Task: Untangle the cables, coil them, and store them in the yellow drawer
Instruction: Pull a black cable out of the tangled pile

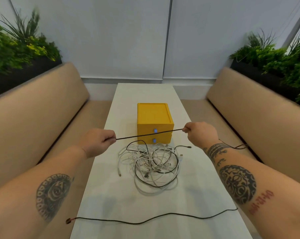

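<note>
Dark cable (149, 134) stretched taut between left hand (101, 140) and right hand (201, 131), each pinching it in curled fingers, probably to straighten it for coiling. Tangle (152, 166) of white and black cables lies on bench (111, 195), just in front of shut yellow drawers (153, 114).

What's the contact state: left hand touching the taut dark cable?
Touching. Head view shows the left hand pinching the dark cable, which runs taut to the right hand, also pinching it.
</note>
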`<control>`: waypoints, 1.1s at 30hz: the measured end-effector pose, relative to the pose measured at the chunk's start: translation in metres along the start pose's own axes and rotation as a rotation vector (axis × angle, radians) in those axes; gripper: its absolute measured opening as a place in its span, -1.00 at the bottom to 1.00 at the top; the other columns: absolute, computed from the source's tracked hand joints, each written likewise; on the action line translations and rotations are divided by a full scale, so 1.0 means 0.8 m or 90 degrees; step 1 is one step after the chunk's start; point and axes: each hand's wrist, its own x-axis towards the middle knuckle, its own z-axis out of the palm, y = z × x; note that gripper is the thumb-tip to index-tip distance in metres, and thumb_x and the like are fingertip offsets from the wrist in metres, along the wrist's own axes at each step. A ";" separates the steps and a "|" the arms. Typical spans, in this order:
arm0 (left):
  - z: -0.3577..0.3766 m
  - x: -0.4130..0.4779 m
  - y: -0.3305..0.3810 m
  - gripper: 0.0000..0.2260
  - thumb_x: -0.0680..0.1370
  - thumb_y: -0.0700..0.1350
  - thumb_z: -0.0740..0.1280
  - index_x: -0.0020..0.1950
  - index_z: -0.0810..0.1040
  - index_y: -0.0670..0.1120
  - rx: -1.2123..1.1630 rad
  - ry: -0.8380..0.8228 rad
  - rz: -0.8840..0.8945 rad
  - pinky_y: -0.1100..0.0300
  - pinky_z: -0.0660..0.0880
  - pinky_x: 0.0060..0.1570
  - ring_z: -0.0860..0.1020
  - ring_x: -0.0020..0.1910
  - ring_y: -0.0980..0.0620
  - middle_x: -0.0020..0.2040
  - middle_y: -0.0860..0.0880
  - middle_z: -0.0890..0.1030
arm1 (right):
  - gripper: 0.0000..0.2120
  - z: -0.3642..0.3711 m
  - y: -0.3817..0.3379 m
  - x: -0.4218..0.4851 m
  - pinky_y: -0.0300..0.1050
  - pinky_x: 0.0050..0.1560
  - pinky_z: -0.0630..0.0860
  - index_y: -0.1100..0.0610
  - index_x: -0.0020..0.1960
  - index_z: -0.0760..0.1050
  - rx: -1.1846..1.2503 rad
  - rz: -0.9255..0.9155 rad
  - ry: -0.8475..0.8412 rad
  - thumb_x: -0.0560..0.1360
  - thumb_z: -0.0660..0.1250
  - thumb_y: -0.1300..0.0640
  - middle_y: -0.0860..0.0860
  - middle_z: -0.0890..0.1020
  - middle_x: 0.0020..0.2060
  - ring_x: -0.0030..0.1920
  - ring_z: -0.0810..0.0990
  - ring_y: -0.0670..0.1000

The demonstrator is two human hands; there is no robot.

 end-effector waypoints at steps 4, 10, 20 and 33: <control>0.011 -0.003 0.005 -0.80 0.39 0.09 0.06 -0.40 0.32 0.07 0.022 0.051 0.080 0.22 0.18 -0.45 0.25 -0.46 -0.01 -0.50 -0.01 0.27 | -0.77 0.004 0.008 0.002 -0.12 -0.20 0.41 -0.14 0.08 0.60 0.027 0.012 -0.010 0.65 0.15 -0.05 -0.07 0.67 -0.04 -0.14 0.49 0.02; 0.010 0.006 -0.008 -0.64 0.42 0.21 0.03 -0.36 0.24 -0.07 0.022 0.032 0.015 0.15 0.18 -0.43 0.20 -0.48 0.04 -0.51 -0.01 0.20 | -0.75 0.001 -0.001 0.002 -0.12 -0.14 0.43 -0.08 0.04 0.61 0.095 -0.015 -0.042 0.66 0.15 -0.04 -0.08 0.64 -0.05 -0.09 0.51 0.00; 0.024 0.052 0.069 -0.56 0.65 0.28 0.04 0.09 0.62 0.09 -0.228 -0.166 -0.146 0.11 0.45 -0.16 0.48 -0.32 0.00 -0.28 0.01 0.61 | -0.70 -0.030 -0.076 -0.002 -0.16 -0.35 0.35 -0.02 -0.06 0.66 0.251 -0.154 -0.099 0.64 0.20 -0.10 -0.03 0.61 -0.25 -0.37 0.48 -0.06; -0.006 0.067 0.065 -0.66 0.64 0.12 0.22 -0.31 0.46 0.07 0.006 -0.066 -0.019 0.02 0.51 -0.13 0.53 -0.22 -0.01 -0.33 0.07 0.54 | -0.70 -0.030 -0.047 -0.022 -0.18 -0.33 0.33 0.00 -0.08 0.62 0.199 -0.161 -0.110 0.66 0.16 -0.04 -0.12 0.53 -0.34 -0.33 0.48 -0.06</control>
